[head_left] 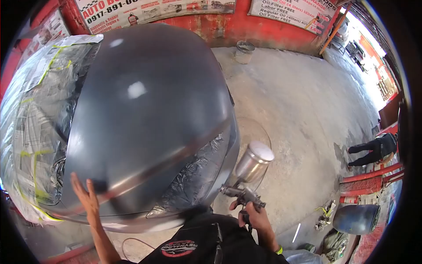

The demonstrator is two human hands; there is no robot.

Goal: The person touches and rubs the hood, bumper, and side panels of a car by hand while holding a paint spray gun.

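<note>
The right hand grips the spray gun beside the hood; the open left hand, at the hood's edge, should touch lightly.

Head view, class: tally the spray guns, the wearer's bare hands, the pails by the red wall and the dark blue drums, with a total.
Spray gun: 1
Left hand and right hand: 2 hands
Pail: 1
Dark blue drum: 1
Total: 5

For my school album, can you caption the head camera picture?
Spray gun in right hand, left hand by dark car hood.
</note>
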